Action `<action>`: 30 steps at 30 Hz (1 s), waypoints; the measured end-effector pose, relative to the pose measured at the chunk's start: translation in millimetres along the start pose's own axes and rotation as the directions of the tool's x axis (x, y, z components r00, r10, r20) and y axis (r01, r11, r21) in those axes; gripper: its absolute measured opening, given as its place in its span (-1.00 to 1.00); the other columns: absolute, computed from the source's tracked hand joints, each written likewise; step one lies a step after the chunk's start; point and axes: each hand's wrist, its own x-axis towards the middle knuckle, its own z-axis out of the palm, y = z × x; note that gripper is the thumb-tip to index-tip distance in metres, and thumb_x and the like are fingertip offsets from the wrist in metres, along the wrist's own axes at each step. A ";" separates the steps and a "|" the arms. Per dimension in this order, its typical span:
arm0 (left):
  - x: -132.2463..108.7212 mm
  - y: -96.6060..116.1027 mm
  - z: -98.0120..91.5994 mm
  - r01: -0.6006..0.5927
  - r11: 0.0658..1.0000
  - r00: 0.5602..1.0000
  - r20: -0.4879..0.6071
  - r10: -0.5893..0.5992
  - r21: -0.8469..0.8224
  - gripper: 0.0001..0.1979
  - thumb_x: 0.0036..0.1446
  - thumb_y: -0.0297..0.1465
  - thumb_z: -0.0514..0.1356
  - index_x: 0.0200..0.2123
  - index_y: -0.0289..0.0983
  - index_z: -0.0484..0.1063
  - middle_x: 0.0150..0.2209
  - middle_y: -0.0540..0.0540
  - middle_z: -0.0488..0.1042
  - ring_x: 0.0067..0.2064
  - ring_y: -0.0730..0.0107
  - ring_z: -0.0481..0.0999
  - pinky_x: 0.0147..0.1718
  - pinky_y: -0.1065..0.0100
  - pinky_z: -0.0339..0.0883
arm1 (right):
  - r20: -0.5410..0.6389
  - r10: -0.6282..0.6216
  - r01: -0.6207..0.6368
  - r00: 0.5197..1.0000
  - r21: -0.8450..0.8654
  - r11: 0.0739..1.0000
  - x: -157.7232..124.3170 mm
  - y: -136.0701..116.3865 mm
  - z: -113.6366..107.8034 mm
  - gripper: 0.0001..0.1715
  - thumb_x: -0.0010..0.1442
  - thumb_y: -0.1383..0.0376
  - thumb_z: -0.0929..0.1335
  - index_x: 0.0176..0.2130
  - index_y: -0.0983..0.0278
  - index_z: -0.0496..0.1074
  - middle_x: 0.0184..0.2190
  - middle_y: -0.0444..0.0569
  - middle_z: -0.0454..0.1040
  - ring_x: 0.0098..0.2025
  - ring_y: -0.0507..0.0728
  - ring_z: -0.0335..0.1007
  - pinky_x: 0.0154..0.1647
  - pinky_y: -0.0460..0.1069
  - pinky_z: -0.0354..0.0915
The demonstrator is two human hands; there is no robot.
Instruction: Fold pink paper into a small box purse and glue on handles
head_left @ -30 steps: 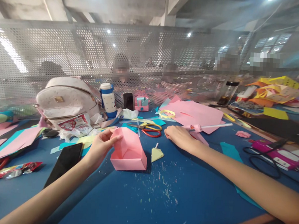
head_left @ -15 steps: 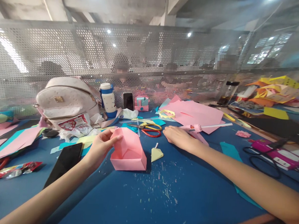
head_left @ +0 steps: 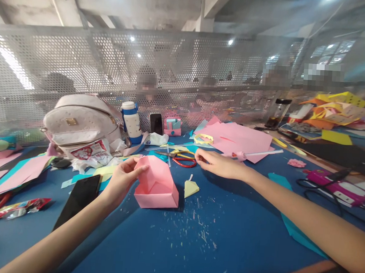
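My left hand [head_left: 126, 176] pinches the upper left edge of an open pink paper box [head_left: 156, 197] with a raised back panel. The box stands on the blue tabletop. My right hand [head_left: 210, 162] is closed, its fingers curled beside the handles of the red-and-yellow scissors [head_left: 185, 163]; whatever is in those fingers is hidden. A small pale yellow paper piece [head_left: 191, 188] with a short white stub lies between box and right hand. Behind the right wrist rests a pink glue gun [head_left: 238, 155] with a white glue stick, partly covered by the forearm.
A pale backpack [head_left: 81, 118], a white-and-blue bottle [head_left: 132, 123] and an upright phone [head_left: 156, 123] line the back. Pink sheets [head_left: 241, 136] lie behind the glue gun. A dark phone [head_left: 79, 198] is under my left forearm; a magenta power strip [head_left: 336, 189] with cables sits right.
My right hand has risen slightly and shifted a little left, toward the scissors' handles. My left hand and the pink paper box have hardly moved.
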 end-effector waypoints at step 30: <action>2.2 -3.0 -2.7 -0.009 1.000 1.000 0.017 0.009 0.006 -0.74 -0.04 -0.30 0.42 -0.36 -0.33 0.48 -0.39 -0.03 0.51 -0.37 0.47 0.45 -0.39 0.48 0.33 | -0.409 -0.065 0.050 0.910 -0.048 0.998 2.3 2.6 -5.4 -0.91 0.13 0.32 0.44 -0.41 0.21 0.59 -0.29 -0.08 0.54 -0.15 0.17 0.43 -0.20 0.03 0.30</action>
